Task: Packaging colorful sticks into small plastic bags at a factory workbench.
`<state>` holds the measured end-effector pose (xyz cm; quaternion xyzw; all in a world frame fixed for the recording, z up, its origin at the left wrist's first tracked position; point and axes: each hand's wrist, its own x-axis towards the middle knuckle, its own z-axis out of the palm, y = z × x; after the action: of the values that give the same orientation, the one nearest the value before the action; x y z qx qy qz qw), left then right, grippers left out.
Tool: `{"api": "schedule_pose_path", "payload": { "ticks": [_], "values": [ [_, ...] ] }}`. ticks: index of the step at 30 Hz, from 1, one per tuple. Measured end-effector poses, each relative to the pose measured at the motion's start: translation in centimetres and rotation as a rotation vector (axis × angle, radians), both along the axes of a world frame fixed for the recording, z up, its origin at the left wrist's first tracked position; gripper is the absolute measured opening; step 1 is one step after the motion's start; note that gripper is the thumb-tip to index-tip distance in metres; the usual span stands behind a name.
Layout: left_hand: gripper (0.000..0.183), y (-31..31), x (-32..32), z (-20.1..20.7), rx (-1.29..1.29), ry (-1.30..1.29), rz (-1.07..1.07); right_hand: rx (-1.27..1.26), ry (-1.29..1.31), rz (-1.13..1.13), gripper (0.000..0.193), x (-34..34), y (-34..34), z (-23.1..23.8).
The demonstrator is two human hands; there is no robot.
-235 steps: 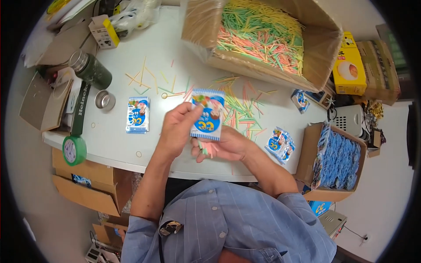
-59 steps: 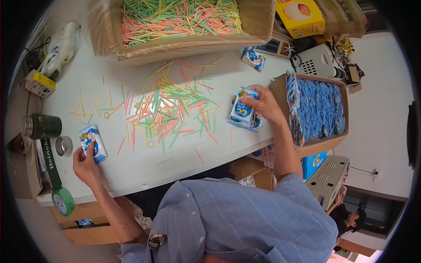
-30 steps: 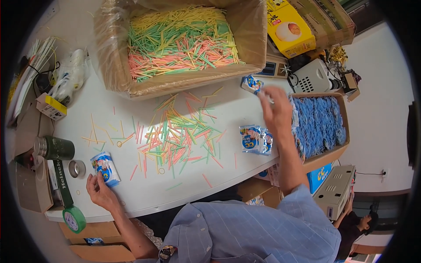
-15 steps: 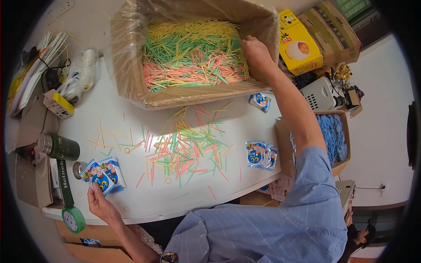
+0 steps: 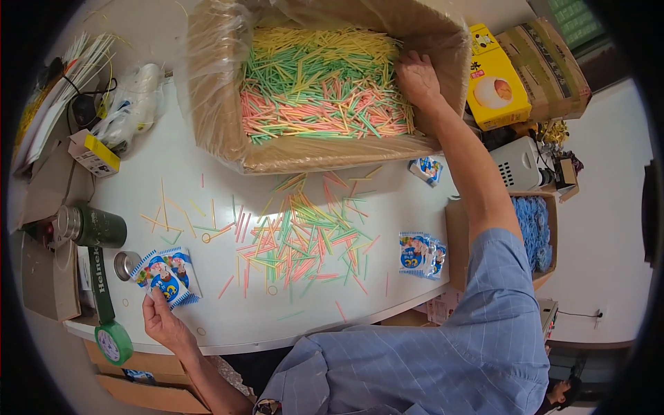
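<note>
My left hand [image 5: 168, 326] pinches the lower edge of a blue-and-white packet [image 5: 164, 282] between thumb and fingers, above the table's left side. Another such packet [image 5: 185, 268] lies partly under it. My right hand [image 5: 418, 79] reaches into a large plastic-lined carton [image 5: 297, 160], at the right end of a deep layer of thin sticks [image 5: 325, 83] in yellow, green and pink. Its fingers are curled; whatever they hold is hidden. A loose heap of the same sticks [image 5: 304, 238] is scattered on the white table [image 5: 228, 315] in front of the carton.
Several packets [image 5: 418, 254] overlap at the table's right, and one packet [image 5: 426, 169] lies near the carton's corner. A box of blue packets [image 5: 532, 232] stands by my right arm. A dark flask [image 5: 97, 227] and green tape roll [image 5: 114, 344] are left. A yellow box [image 5: 494, 90] stands right.
The view has shifted, so most things appear farther right. My right hand stays at the right end of the sticks, its fingers slightly repositioned. My left hand still holds the packet.
</note>
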<state>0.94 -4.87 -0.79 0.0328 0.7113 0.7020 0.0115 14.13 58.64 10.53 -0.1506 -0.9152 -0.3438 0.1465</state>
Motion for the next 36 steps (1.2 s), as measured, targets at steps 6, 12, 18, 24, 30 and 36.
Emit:
{"api": "schedule_pose_path", "payload": {
  "ticks": [6,12,18,24,30,36],
  "values": [
    [0.025,0.0,-0.2,-0.1,-0.011,0.001,0.006,0.065,-0.034,-0.045,0.005,0.2,0.4,-0.5],
    [0.024,0.5,-0.2,0.5,0.013,0.019,0.014,-0.12,-0.119,-0.112,0.011,1.1,0.1,2.4],
    [0.022,0.8,0.0,1.3,0.176,-0.102,-0.027,-0.719,0.279,-0.04,0.024,2.7,-8.1,7.7],
    [0.023,1.5,0.5,3.3,0.388,-0.473,-0.109,-2.157,0.571,0.099,0.029,5.6,-19.1,7.5],
    [0.029,3.5,2.6,3.9,0.367,-0.607,-0.241,-2.581,0.53,0.045,0.027,5.8,-28.9,0.5],
    [0.019,5.6,4.2,2.9,0.227,-0.438,-0.376,-2.587,0.56,0.16,0.025,4.1,-34.2,-4.0]
  ]
}}
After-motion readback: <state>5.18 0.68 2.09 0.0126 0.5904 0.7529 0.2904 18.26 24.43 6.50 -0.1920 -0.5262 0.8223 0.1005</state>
